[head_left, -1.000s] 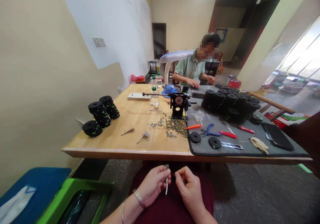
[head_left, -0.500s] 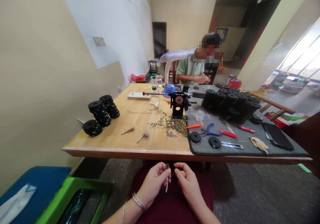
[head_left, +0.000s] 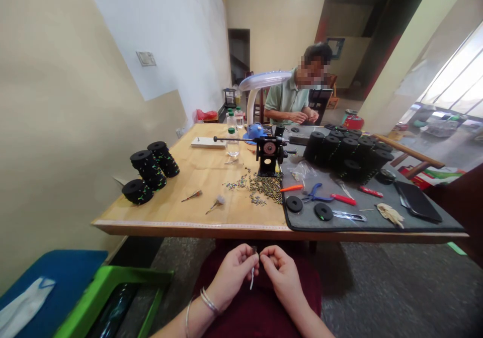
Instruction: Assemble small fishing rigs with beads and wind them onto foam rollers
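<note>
Low over my lap, in front of the table edge, my left hand (head_left: pixel 234 273) pinches a small thin piece with a white stem (head_left: pixel 251 280) and a dark upper end. Close beside it, my right hand (head_left: pixel 284 275) is closed, thumb against bent forefinger. Whatever lies between those right fingertips is too small to make out. On the table just beyond are two small brush-like pieces (head_left: pixel 215 204) with pale or dark heads. A heap of tiny dark and gold parts (head_left: pixel 266 189) spreads to their right.
Black foam spools (head_left: pixel 145 169) stand at left, many more (head_left: pixel 347 149) on the grey mat (head_left: pixel 305 221). A black hand-crank winder (head_left: pixel 268 157) stands centrally before a lamp (head_left: pixel 253 133). Pliers (head_left: pixel 315 192) and cutters lie right. Across the table sits another person (head_left: pixel 281 101).
My right hand has moved slightly left, and its fingertips are now nearer my left hand. The left hand keeps its pinch. Across the table, the other person's hands have shifted.
</note>
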The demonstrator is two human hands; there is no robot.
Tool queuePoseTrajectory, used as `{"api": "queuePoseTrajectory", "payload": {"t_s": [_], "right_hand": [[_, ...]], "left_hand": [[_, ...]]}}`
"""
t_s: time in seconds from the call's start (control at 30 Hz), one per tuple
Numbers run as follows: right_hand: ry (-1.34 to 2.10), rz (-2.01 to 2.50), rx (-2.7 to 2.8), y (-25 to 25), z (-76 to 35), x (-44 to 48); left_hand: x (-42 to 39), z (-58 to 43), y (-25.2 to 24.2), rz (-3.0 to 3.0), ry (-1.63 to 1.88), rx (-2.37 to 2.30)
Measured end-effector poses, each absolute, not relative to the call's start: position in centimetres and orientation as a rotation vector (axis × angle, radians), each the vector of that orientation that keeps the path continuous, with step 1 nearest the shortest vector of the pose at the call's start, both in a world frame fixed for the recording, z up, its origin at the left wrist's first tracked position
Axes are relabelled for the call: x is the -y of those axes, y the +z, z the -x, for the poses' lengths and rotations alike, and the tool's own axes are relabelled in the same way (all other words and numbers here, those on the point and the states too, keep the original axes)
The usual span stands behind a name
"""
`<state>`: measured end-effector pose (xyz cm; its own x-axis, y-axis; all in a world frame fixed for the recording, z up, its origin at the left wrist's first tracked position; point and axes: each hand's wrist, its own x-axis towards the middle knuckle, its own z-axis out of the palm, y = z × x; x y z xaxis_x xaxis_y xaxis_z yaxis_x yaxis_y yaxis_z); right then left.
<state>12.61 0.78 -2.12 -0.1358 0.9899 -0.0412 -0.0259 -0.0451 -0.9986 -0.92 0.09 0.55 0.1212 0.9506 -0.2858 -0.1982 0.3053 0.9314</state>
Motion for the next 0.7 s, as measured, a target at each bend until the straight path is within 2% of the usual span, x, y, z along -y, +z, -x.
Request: {"api": "queuePoseTrajectory", "payload": {"t_s": [0.7], "right_hand": [[1.384,1.161,1.249,-1.50,-12.44,-0.85]], "left_hand": [[-0.03,0.90,0.19,-0.975,0.991,-1.129]]}}
